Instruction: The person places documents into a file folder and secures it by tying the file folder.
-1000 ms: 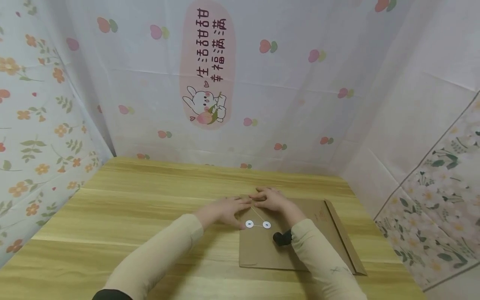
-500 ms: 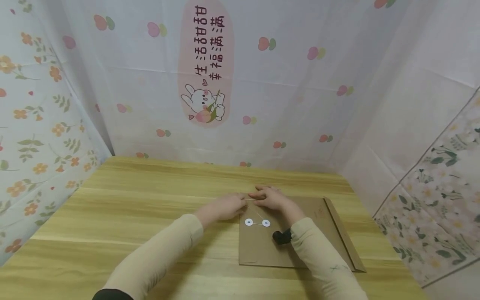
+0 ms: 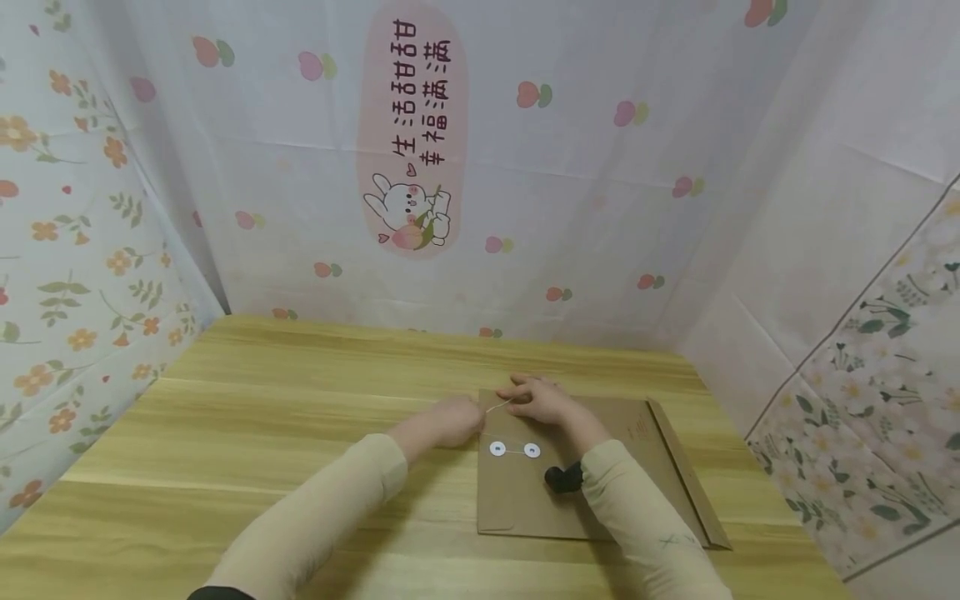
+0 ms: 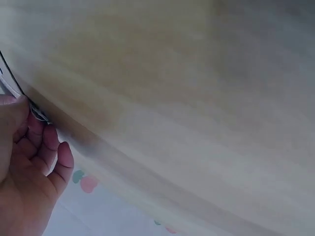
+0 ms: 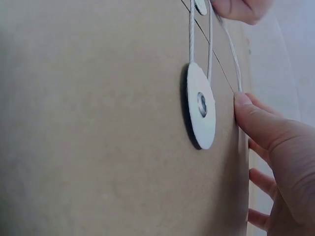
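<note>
A brown kraft paper file envelope lies flat on the table, with two white round buttons near its left side. A thin white string runs around the buttons and stretches between my hands. My right hand pinches the string between thumb and forefinger at the envelope's far edge, as the right wrist view shows. At the envelope's left edge, beside the left button, my left hand has its fingers curled and pinches the string. In the left wrist view its thumb and forefinger meet near the envelope's edge.
The wood-grain table extends left of the envelope. Printed cloth walls close it in behind and at both sides. A black wrist mount on the right arm hangs over the envelope.
My left hand has gone from spread fingers by the left button to a curled grip, drawing the string leftward and slightly nearer. The right hand has stayed at the far edge.
</note>
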Action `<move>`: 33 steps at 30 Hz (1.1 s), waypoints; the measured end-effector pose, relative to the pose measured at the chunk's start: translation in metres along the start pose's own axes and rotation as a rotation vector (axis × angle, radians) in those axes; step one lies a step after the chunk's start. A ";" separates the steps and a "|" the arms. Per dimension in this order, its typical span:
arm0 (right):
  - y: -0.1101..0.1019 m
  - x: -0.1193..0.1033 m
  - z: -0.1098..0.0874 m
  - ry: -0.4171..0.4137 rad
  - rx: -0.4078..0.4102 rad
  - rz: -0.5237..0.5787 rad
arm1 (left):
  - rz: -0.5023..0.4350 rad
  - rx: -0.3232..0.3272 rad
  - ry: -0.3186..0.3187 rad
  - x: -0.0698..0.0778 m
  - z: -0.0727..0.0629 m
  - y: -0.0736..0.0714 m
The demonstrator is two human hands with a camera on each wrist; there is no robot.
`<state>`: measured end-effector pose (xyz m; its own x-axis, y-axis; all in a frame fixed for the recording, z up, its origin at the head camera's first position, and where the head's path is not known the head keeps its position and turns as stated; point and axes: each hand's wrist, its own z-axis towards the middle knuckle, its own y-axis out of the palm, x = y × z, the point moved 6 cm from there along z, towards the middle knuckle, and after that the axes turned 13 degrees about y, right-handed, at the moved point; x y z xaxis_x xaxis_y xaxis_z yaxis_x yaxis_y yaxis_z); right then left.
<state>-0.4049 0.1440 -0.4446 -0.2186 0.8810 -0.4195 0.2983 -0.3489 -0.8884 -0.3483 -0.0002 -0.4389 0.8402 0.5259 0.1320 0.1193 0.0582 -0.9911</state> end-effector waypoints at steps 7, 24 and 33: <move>0.000 0.001 0.000 -0.002 0.004 -0.003 | 0.100 -0.106 0.046 0.012 -0.006 0.000; 0.004 0.004 0.000 -0.016 0.016 -0.063 | 0.615 -0.049 0.213 0.043 -0.016 0.004; 0.003 0.003 -0.001 -0.011 0.022 -0.053 | 0.394 0.128 0.266 0.053 -0.030 -0.009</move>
<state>-0.4042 0.1459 -0.4480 -0.2436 0.8952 -0.3732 0.2660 -0.3084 -0.9133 -0.2890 0.0020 -0.4226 0.9162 0.2949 -0.2713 -0.2872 0.0110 -0.9578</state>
